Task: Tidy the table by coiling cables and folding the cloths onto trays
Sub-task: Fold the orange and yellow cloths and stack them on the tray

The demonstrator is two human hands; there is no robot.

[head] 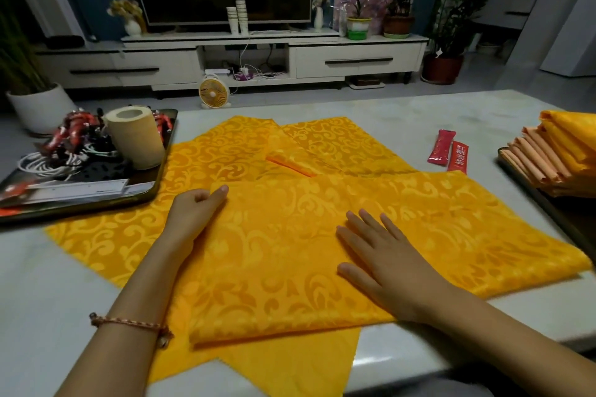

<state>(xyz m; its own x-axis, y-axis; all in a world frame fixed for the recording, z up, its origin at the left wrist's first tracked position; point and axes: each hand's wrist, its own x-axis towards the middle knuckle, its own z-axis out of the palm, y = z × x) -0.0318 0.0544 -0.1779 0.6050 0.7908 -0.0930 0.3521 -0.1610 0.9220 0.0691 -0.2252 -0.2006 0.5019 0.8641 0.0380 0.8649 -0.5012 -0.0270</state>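
Folded cloth (322, 251): yellow, scroll-patterned, doubled over, lying flat on the tabletop (419, 106) close to the near edge.

Left hand (193, 213): at the far left corner of the folded cloth; fingers curled in, thumb on top of the corner, pinching it. Braided cord around the wrist.

Right hand (387, 264): laid flat on the middle of the folded cloth; fingers straight and spread, released, pressing down.

Loose cloths (225, 151): same yellow pattern, spread unfolded beneath and beyond the folded cloth, overlapping one another; one corner hanging over the near tabletop edge.

Left tray (80, 208): dark, at the left side, its right edge resting on a loose cloth. Contents: coiled cables (48, 164), white and dark; upright paper roll (135, 138); ruler (80, 190) along the near side.

Right tray (554, 203): dark, at the right side, carrying a stack of cloths (554, 151), already folded, yellow uppermost, orange below.

Two red sachets (448, 153): side by side on bare tabletop, between the loose cloths and the right tray.
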